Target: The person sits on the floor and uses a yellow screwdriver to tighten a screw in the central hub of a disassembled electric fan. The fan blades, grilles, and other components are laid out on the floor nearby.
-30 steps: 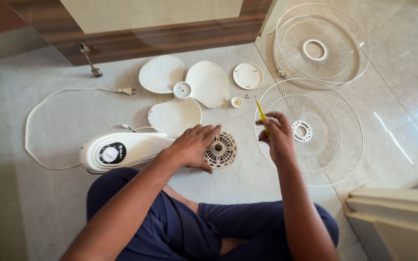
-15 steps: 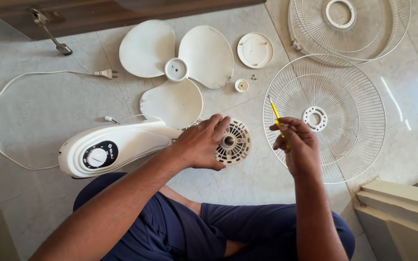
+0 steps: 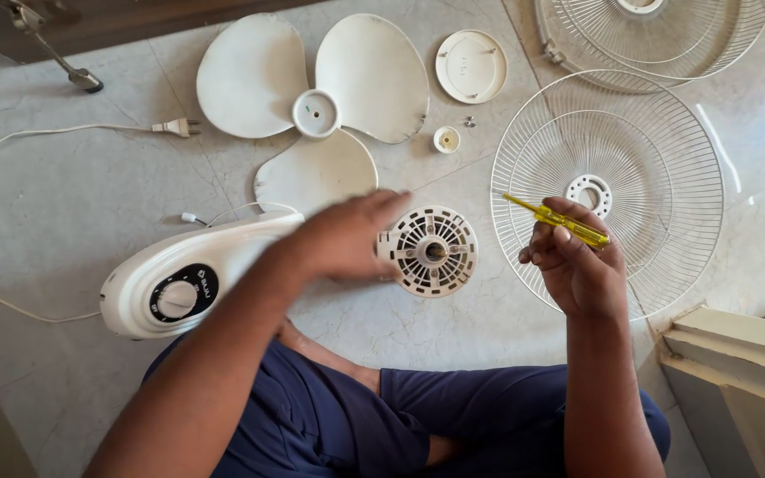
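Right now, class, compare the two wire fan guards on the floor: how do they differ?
The nearer wire guard lies whole in view beside the right hand, while the farther wire guard is cut off by the top edge. The nearer guard's hub is a small ring with holes; the farther guard's hub is a plain white ring. The nearer guard partly overlaps the farther one. Both are round, white, and lie flat on the tiled floor.

Fan blade behind motor, grille right.

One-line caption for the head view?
Left hand on white fan body, right hand holding yellow screwdriver.
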